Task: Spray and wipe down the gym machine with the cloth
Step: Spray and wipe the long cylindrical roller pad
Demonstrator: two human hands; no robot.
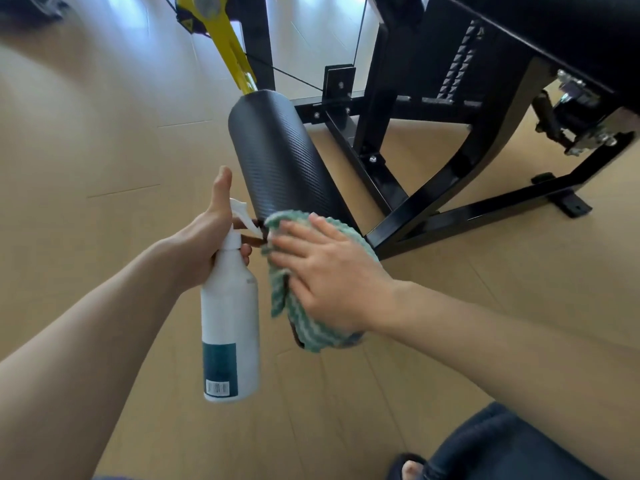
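Observation:
A black textured roller pad (pixel 277 147) of the gym machine slants down from a yellow lever arm (pixel 228 46) toward me. My right hand (pixel 329 275) lies flat on a green-and-white striped cloth (pixel 304 320), pressing it over the pad's near end. My left hand (pixel 211 237) grips the neck of a white spray bottle (pixel 230 327) with a dark teal label, held upright just left of the cloth. The bottle's nozzle points toward the pad's near end. The pad's near end is hidden under the cloth.
The machine's black steel frame (pixel 460 202) spreads across the floor to the right, with a weight stack (pixel 457 71) and a black seat (pixel 561 32) above it. Thin cables run behind the pad. Pale wood flooring (pixel 104 150) lies to the left. My knee and a sandalled foot (pixel 412 467) are at bottom right.

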